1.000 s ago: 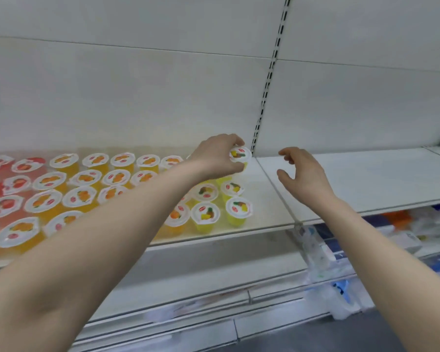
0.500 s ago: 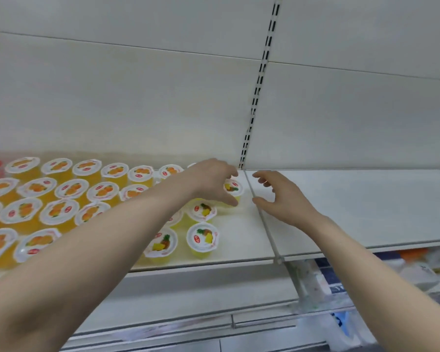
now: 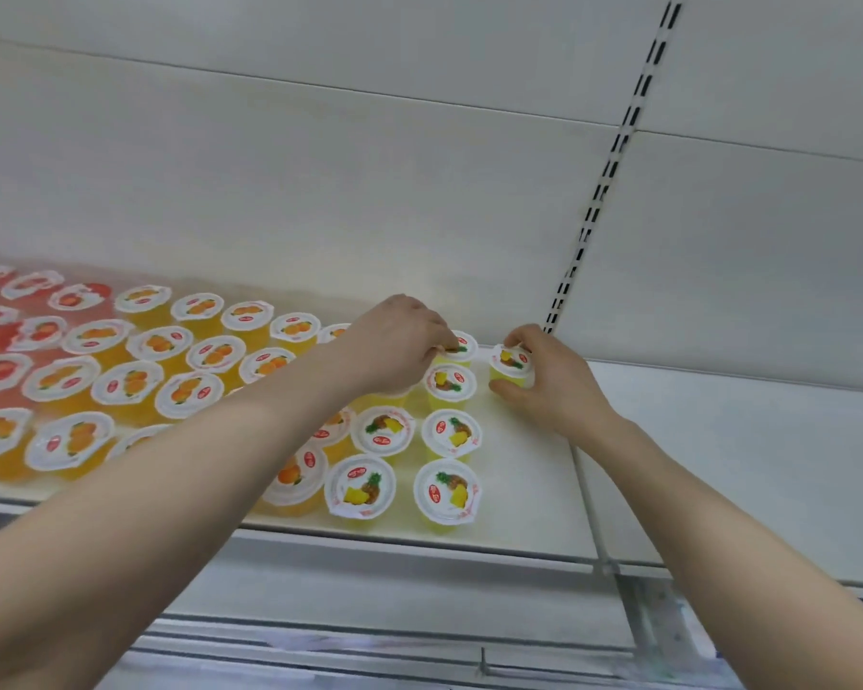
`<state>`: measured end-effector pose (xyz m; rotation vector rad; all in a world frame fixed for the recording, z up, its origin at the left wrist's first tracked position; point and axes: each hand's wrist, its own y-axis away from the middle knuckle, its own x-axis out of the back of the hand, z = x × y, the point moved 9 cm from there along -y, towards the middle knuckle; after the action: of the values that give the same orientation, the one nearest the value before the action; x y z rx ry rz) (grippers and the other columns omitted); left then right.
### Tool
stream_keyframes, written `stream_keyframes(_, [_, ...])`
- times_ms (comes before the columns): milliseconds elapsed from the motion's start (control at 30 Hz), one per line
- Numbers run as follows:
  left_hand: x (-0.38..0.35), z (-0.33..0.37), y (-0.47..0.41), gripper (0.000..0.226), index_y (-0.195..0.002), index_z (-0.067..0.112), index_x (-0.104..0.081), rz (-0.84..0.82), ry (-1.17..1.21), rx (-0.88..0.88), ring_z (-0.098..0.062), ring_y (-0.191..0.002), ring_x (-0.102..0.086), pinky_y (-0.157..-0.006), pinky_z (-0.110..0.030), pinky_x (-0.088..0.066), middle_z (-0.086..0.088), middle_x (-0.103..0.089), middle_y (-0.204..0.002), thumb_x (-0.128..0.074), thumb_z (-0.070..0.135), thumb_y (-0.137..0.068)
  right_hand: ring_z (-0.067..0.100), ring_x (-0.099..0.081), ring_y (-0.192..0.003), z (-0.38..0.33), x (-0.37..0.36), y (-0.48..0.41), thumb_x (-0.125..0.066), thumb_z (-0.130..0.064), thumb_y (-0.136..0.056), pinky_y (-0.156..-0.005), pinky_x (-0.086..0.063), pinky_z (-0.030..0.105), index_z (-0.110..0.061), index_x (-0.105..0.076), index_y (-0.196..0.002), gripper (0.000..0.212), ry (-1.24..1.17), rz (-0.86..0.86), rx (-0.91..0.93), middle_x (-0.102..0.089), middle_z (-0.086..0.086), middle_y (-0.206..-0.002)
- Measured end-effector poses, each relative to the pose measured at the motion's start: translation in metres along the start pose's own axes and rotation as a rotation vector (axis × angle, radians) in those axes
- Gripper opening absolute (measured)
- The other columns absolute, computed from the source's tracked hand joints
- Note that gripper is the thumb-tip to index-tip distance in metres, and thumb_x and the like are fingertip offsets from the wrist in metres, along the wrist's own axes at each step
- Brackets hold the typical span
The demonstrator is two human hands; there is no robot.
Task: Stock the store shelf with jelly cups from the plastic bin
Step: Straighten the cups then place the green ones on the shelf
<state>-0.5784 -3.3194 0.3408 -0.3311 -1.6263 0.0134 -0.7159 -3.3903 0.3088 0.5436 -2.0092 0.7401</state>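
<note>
The white store shelf [image 3: 524, 470] holds rows of jelly cups: red ones [image 3: 73, 297] far left, orange ones [image 3: 125, 383] in the middle, yellow pineapple ones [image 3: 450, 433] on the right. My left hand [image 3: 394, 348] rests its fingertips on the lid of the rearmost pineapple cup [image 3: 462, 347] in the back row. My right hand [image 3: 544, 378] wraps around a separate pineapple cup [image 3: 510, 367] standing on the shelf to the right of that column, near the back wall. The plastic bin is out of view.
The white back panel carries a slotted upright [image 3: 604, 186] just behind my right hand. A neighbouring shelf board [image 3: 743, 465] lies to the right, split off by a seam. A lower shelf edge [image 3: 419, 634] runs below.
My right hand moved left and closed around a pineapple cup at the back of the shelf. My left hand stayed at the rear cup. The view shifted right and closer.
</note>
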Motion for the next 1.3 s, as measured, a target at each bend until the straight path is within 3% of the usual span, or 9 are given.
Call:
stream_keyframes(167, [-0.002,-0.003,-0.001,0.039,-0.131,0.025,-0.059,0.004,-0.001,-0.006,-0.021,-0.122,-0.051,-0.105,-0.036,-0.034,0.004,-0.061,-0.132,-0.039,0.018,-0.098,0.019,-0.054,-0.092,0.003,-0.007,-0.015,-0.073,-0.032,-0.08,-0.068,-0.034,0.03,-0.021,-0.05,-0.109,0.039,0.04,0.031,-0.007,-0.059,-0.001,-0.103])
stream_keyframes(367, [-0.004,-0.006,0.001,0.041,-0.131,0.024,-0.059,0.02,0.03,0.015,-0.02,-0.122,-0.051,-0.106,-0.035,-0.034,0.003,-0.06,-0.133,-0.041,0.012,-0.096,0.026,-0.056,-0.093,0.0,-0.007,-0.017,-0.07,-0.034,-0.085,-0.076,-0.044,0.037,-0.017,-0.05,-0.112,0.038,0.148,0.018,0.028,-0.06,0.005,-0.105])
stream_keyframes(733, [0.001,-0.004,0.002,0.042,-0.133,0.022,-0.058,0.006,0.026,0.031,-0.021,-0.124,-0.049,-0.108,-0.035,-0.034,0.001,-0.059,-0.135,-0.039,0.011,-0.097,0.027,-0.056,-0.093,-0.008,-0.003,-0.018,-0.065,-0.039,-0.087,-0.08,-0.044,0.039,-0.017,-0.048,-0.116,0.04,0.266,-0.08,0.074,-0.06,0.005,-0.104])
stream_keyframes(1033, [0.008,-0.016,0.009,0.037,-0.132,0.024,-0.058,0.033,0.002,0.035,-0.019,-0.126,-0.047,-0.108,-0.034,-0.034,0.004,-0.057,-0.135,-0.042,0.02,-0.098,0.026,-0.05,-0.118,-0.016,0.02,-0.017,-0.058,-0.043,-0.09,-0.096,-0.038,0.04,-0.022,-0.056,-0.128,0.043,0.379,-0.12,0.164,-0.055,0.0,-0.13])
stream_keyframes(1300, [0.051,-0.06,0.057,0.036,-0.132,0.022,-0.058,0.161,0.023,0.108,-0.023,-0.123,-0.05,-0.107,-0.033,-0.034,-0.001,-0.059,-0.132,-0.049,0.028,-0.097,0.032,-0.051,-0.12,-0.077,0.038,-0.024,-0.055,-0.044,-0.094,-0.099,-0.038,0.043,-0.016,-0.054,-0.135,0.049,0.526,-0.038,0.23,-0.056,0.008,-0.134])
